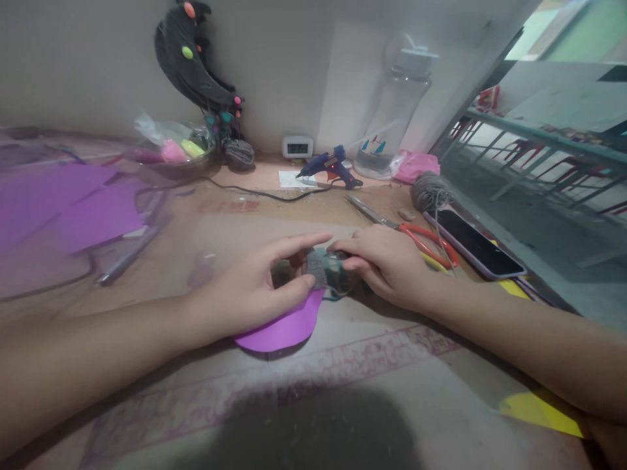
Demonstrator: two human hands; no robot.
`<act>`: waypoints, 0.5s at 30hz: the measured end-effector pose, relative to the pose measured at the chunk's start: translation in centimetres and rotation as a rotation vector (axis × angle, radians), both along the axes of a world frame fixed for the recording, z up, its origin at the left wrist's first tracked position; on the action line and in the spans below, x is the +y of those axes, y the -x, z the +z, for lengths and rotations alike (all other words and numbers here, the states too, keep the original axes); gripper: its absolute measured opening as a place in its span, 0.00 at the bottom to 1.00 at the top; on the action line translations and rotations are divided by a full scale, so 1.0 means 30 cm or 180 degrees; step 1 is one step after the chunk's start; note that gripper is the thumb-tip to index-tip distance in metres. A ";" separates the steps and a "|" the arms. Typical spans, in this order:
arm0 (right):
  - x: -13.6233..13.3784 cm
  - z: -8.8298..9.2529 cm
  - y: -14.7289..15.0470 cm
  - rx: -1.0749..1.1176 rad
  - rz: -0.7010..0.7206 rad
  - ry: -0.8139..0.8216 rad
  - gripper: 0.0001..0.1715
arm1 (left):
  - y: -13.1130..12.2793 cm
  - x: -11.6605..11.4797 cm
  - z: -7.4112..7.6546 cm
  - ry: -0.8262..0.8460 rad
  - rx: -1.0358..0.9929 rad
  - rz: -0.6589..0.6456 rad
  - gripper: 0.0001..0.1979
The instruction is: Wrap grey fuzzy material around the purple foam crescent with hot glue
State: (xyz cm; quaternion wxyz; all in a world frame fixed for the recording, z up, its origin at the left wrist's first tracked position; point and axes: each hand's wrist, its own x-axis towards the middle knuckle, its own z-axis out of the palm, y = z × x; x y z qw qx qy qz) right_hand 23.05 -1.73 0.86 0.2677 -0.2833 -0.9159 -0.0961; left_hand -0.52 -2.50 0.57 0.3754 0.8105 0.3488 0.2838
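Note:
Near the middle of the table, my left hand (267, 274) is closed on a small grey yarn-wrapped piece (316, 269), the thumb pressing its near side and the index finger stretched above it. A round-edged sheet of purple paper (289, 326) lies under that hand, partly covered by it. Just to the right, my right hand (382, 264) has its fingers curled down by a blurred, greenish, shiny thing (333, 261). What exactly its fingers grip is hidden. Scissors (377, 215) with orange handles lie right behind the right hand.
At the back stand a blue glue gun (326, 166), a small clock (297, 147) and a clear bottle (396, 117). A phone (475, 241) and a grey yarn ball (430, 190) lie right. Purple sheets (98, 209) lie left, yellow paper (543, 412) front right. A black cord (264, 196) crosses behind.

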 end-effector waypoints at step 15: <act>0.004 -0.003 0.001 -0.0054 -0.0151 0.0382 0.27 | -0.011 -0.004 0.021 -0.0159 0.0115 0.0021 0.26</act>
